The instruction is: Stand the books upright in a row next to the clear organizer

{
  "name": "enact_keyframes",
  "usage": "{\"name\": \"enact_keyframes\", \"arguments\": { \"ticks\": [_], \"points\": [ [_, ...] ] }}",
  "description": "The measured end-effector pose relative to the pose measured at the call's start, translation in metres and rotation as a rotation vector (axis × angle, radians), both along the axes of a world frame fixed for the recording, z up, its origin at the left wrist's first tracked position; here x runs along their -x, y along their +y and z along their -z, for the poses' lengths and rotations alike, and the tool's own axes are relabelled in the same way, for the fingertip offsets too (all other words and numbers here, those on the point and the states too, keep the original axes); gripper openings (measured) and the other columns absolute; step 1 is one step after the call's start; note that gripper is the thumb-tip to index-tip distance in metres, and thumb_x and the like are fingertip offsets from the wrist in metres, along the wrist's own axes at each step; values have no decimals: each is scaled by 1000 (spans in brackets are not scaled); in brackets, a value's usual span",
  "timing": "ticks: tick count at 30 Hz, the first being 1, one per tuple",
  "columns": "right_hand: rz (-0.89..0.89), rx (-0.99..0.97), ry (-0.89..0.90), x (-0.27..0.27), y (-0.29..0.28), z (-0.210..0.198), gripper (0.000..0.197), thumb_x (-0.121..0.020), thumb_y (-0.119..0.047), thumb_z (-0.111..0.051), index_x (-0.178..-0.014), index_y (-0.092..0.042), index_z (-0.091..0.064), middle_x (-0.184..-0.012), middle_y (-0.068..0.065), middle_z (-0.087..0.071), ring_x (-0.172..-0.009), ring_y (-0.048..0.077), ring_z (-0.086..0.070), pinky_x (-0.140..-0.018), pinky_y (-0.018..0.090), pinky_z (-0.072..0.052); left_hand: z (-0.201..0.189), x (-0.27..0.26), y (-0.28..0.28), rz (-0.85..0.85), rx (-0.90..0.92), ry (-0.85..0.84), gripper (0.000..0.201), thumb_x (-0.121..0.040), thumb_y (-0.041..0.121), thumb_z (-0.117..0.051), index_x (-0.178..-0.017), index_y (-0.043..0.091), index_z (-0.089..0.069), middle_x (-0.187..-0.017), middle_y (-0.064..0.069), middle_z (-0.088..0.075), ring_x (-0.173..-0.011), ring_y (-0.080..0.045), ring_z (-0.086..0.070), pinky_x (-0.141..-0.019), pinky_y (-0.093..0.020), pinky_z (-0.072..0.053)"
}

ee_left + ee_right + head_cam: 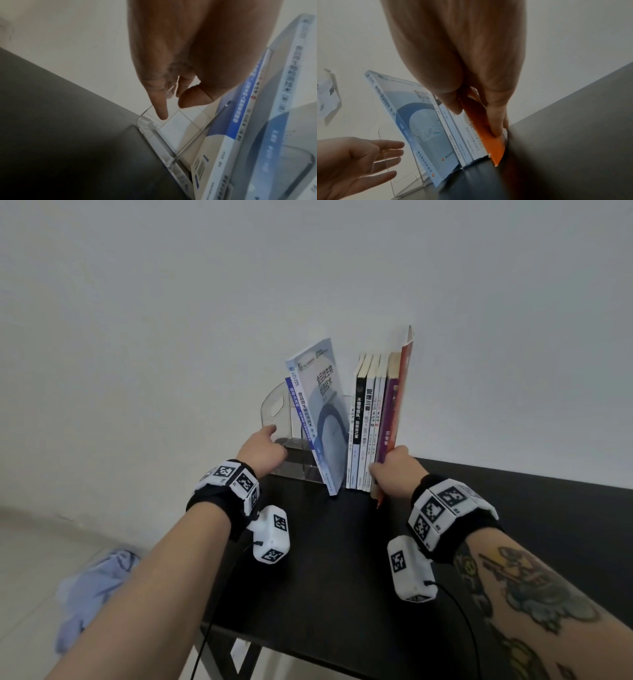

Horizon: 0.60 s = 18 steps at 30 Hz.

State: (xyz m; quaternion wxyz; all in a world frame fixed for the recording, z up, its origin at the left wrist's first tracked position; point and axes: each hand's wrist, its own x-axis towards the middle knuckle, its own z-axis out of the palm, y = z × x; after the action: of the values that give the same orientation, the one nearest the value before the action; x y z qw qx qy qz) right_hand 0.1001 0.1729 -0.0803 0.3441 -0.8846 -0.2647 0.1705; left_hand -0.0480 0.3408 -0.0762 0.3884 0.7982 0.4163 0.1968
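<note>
The clear organizer (274,409) stands at the back left of the black table (342,559). A large light-blue book (320,412) leans left against it, with a darker blue book (294,412) behind in a slot. Several slim books (368,422) stand upright to the right. My right hand (387,463) pinches the tall orange book (405,385) at the row's right end, thumb on the left and fingers on the cover (498,121). My left hand (270,436) reaches with straight fingers to the organizer's clear panel (385,155). The light-blue book (267,108) is just right of that hand (173,111).
A white wall rises right behind the books. The table's left edge runs close beside the organizer (154,135). A pale blue cloth (92,583) lies on the floor to the left. Bare dark tabletop stretches right of the orange book (573,135).
</note>
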Motion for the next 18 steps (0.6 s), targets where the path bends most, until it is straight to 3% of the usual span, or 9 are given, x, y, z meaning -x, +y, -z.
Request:
{"name": "enact_keyframes", "arguments": {
  "ticks": [4, 11, 15, 18],
  "points": [
    [52, -18, -2, 1, 6, 2, 41, -95, -15, -48, -127, 5, -33, -128, 23, -54, -112, 38, -58, -93, 41, -50, 2, 0, 5, 7, 0, -21, 73, -80, 2, -51, -149, 11, -31, -150, -16, -41, -137, -27, -41, -107, -42, -42],
    [3, 3, 7, -3, -1, 0, 39, -96, -14, -48, -127, 5, -31, -127, 23, -54, -111, 36, -57, -76, 31, -43, 3, -1, 2, 13, -10, -20, 78, -77, 2, -51, -151, 14, -28, -151, -16, -38, -135, -30, -43, -103, -44, -46],
    [8, -13, -19, 0, -2, 1, 39, -97, -17, -47, -127, 5, -32, -127, 24, -54, -113, 38, -56, -79, 33, -42, 3, -2, 0, 9, -27, -13, 76, -80, 2, -51, -151, 14, -27, -149, -19, -40, -118, -33, -57, -98, -42, -49],
    [7, -21, 3, 3, -5, -3, 41, -97, -20, -49, -127, 3, -33, -126, 23, -55, -111, 38, -58, -81, 35, -45, -2, -1, -3, 45, -6, 1, 75, -82, 0, -52, -151, 13, -26, -135, -20, -52, -92, -24, -60, -77, -30, -48]
  ]
}}
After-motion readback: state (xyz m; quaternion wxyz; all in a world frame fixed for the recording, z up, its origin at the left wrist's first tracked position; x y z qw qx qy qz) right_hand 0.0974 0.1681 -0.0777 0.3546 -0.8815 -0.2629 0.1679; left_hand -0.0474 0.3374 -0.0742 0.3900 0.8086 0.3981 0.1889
